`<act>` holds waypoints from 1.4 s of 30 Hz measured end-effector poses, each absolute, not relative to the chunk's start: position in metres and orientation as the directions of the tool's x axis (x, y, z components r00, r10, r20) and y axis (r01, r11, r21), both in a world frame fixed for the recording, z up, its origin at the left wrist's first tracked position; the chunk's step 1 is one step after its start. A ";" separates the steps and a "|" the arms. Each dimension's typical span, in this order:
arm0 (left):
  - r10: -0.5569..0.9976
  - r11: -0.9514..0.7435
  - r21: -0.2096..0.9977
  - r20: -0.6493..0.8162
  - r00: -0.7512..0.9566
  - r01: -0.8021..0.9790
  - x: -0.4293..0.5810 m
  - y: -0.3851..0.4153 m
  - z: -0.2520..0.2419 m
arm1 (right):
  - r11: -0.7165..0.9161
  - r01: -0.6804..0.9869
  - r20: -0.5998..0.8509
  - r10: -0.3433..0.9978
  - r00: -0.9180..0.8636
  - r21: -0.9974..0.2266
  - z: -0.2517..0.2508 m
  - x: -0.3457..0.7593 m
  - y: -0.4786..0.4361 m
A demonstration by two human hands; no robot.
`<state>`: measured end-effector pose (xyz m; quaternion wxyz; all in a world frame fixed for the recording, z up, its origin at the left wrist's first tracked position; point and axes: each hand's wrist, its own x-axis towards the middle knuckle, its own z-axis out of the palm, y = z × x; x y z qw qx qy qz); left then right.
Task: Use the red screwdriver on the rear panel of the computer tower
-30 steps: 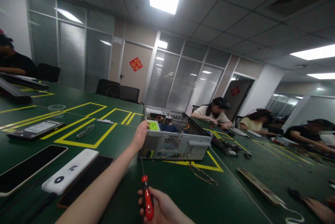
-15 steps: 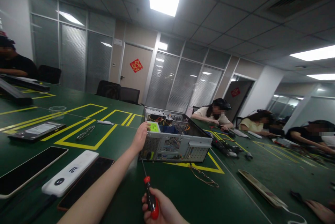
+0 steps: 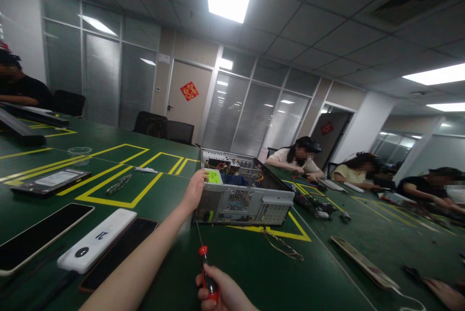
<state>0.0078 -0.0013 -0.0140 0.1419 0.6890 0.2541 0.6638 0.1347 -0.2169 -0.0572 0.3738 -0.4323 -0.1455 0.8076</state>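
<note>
An opened computer case [image 3: 254, 204] lies on the table with its rear panel facing me. My left hand [image 3: 197, 189] grips its near left corner, beside the power supply [image 3: 213, 177] with a bright green label. Low in the view, my right hand [image 3: 227, 287] is wrapped around the red and black handle of a screwdriver [image 3: 209, 277]. The shaft points up and away to the lower left corner of the rear panel. Whether its tip sits in a screw is too small to tell.
Left of my arm lie a hard drive [image 3: 51, 181], a white power bank [image 3: 98, 241] and two phones. Thin cables [image 3: 283, 245] rest before the case. Another phone [image 3: 363, 260] is at right. Several people sit around the green table, and another person's hand [image 3: 445, 294] shows lower right.
My right hand has turned slightly on the screwdriver, the thumb now higher on the handle. My left hand and the computer case have stayed in place.
</note>
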 end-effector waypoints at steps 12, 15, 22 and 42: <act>0.554 -0.824 0.548 0.833 -0.003 0.145 0.007 -0.004 -0.013 | -0.666 -0.582 -0.557 0.732 -0.392 -0.466 -0.045 0.137 -0.219; 0.556 -0.824 0.551 0.831 -0.006 0.132 0.007 -0.004 -0.014 | -0.632 -0.572 -0.526 0.767 -0.368 -0.522 -0.046 0.136 -0.221; 0.556 -0.825 0.556 0.831 -0.032 0.101 0.010 0.001 -0.018 | -0.306 -0.579 -0.252 0.952 -0.175 -0.755 -0.023 0.135 -0.225; 0.565 -0.819 0.563 0.825 -0.012 0.112 0.009 -0.002 -0.016 | -0.270 -0.548 -0.218 0.963 -0.161 -0.791 -0.012 0.143 -0.216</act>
